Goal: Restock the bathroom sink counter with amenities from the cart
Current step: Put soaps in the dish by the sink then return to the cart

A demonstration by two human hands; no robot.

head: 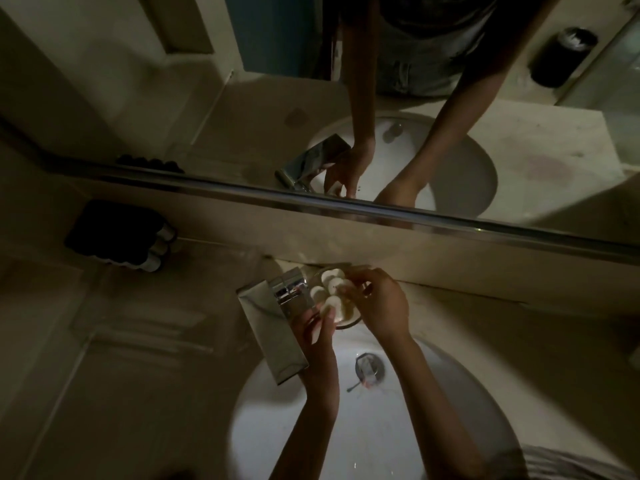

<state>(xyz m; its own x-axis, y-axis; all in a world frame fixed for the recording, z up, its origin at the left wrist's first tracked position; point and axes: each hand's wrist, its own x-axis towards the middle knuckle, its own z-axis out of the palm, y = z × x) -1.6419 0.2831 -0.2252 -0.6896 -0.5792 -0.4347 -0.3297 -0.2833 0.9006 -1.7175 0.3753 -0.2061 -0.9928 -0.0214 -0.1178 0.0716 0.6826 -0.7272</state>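
Pinching seemingly soft, light pads [332,304] at edges with left hand [317,344] and right hand [381,303], over dish [346,325] at back edge of counter [485,341].

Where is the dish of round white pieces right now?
Head view, centre: the dish sits behind the basin, just right of the chrome faucet.

Bathroom: white sink [433,427], chrome faucet [277,327], wall mirror [519,150], stone counter [138,375].

Dish [350,323] holding round pieces [333,283] just right of faucet [277,317], behind basin [398,431]; drain [370,368] in basin; mirror [519,150] behind
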